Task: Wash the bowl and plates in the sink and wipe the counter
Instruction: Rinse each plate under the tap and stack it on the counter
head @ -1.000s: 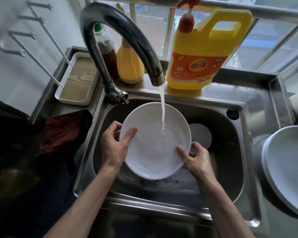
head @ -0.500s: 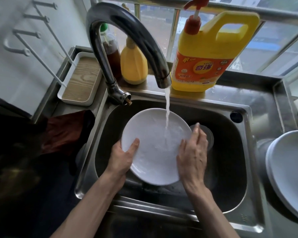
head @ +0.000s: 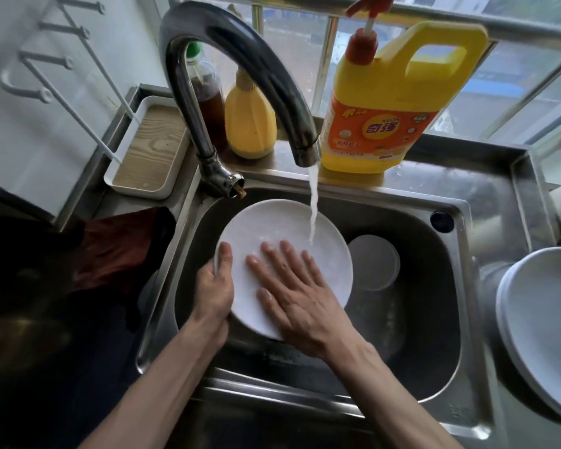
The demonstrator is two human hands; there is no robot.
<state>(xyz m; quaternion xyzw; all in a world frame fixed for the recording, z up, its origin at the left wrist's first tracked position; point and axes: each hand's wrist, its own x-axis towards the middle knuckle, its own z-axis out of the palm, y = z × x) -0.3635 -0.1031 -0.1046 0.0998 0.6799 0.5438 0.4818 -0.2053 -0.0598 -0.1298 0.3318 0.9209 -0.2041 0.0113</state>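
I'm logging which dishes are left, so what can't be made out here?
Head view only:
- White dish in the sink: partly behind the plate; bowl or lid, unclear.
- Stack at right: cut by the frame edge; count unclear.
- Left hand: fingers hidden behind the plate.

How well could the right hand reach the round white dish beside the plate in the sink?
Probably yes: the right hand lies flat on the plate, and the dish sits close beside, with nothing between.
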